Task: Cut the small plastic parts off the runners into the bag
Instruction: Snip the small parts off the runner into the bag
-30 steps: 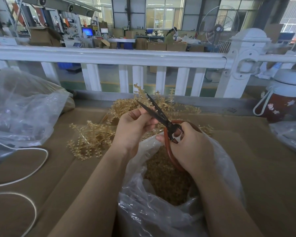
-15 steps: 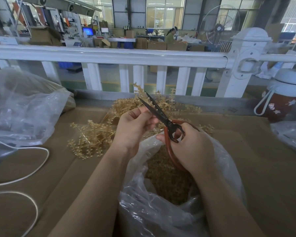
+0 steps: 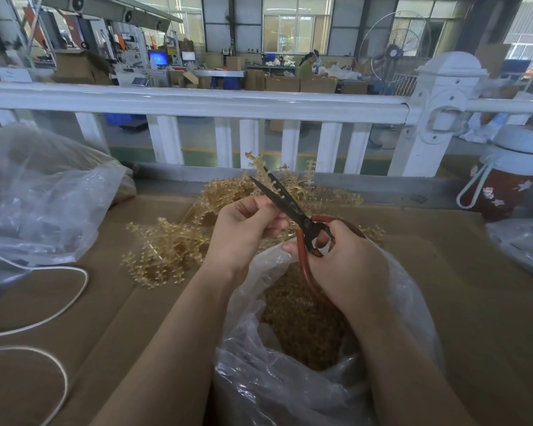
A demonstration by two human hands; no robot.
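Your right hand (image 3: 342, 259) grasps the scissors (image 3: 293, 210), blades parted around a runner (image 3: 270, 176) pinched in your left hand (image 3: 243, 232), above the bag (image 3: 413, 302)

scissors (image 3: 285, 201) blades closed further on the runner (image 3: 263, 170), both hands shifted slightly up

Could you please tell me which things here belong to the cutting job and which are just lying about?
In use:
- scissors, gripped by the right hand
- runner, held by the left hand
- pile of runners
- open bag of cut parts

Lying about:
- white cord
- red flask
- clear bag at left
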